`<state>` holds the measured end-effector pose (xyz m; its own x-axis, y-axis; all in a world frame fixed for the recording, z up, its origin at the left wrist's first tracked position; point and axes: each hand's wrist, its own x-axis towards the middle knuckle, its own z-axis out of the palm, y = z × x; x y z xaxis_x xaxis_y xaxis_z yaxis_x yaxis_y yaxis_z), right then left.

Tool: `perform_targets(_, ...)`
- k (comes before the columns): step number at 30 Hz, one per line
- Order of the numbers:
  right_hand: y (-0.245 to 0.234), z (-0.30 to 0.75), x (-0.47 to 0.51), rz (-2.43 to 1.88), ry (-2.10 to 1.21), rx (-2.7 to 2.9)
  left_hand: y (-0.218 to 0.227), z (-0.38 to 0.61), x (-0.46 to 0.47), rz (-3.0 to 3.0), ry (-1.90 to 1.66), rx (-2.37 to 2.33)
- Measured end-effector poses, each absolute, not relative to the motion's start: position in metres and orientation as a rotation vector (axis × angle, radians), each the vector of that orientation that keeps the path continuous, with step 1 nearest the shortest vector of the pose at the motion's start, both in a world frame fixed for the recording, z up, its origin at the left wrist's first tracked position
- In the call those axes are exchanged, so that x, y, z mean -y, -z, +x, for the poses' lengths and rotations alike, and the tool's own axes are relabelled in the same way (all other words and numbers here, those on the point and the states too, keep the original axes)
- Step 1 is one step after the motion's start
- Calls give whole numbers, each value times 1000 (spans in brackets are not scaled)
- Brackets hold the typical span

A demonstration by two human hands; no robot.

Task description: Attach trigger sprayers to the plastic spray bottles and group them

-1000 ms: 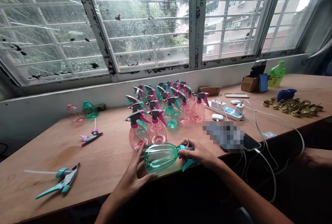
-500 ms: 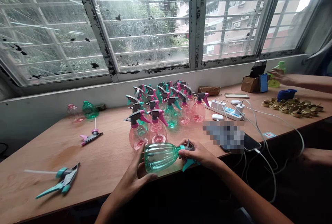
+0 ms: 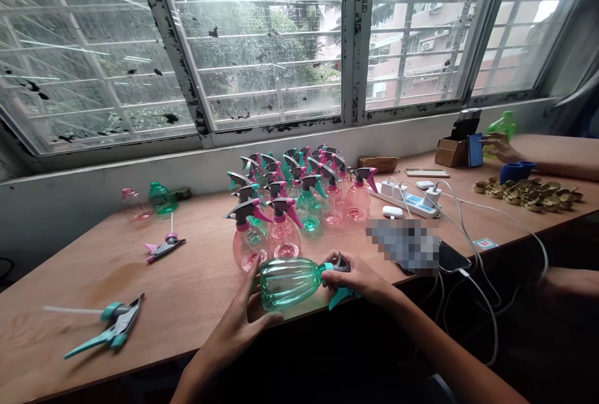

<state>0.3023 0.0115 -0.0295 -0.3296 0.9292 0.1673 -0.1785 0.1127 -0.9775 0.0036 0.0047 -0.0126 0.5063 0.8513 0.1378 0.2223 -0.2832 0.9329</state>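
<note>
The spray head (image 3: 340, 274) seems to be getting fitted on the green bottle (image 3: 290, 282), which lies sideways on the surface (image 3: 187, 279) between the hands. The left hand (image 3: 243, 320) cups its bottom with half-open fingers; the right hand (image 3: 359, 279) is closed around the head. Tightening needs the bottle kept steady.

Translucent teal bottle (image 3: 290, 282) between the fingers (image 3: 333, 276), ribbed lengthwise, with teal trigger (image 3: 340, 296). Just beyond the fingers, clear pink and teal bottles (image 3: 299, 204), grey heads, pink or teal levers. Far left of the fingers, teal-and-grey sprayer (image 3: 115, 326). Far right, white strip (image 3: 412, 202) and gold caps (image 3: 528, 193). Brown wood-grain desk (image 3: 187, 273).
</note>
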Motion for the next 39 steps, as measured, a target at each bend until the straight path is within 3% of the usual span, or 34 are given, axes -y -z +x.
perform_targets(39, 28, 302, -11, -828, -1397, 1409, 12, 3, -5, 1801, -800, -935)
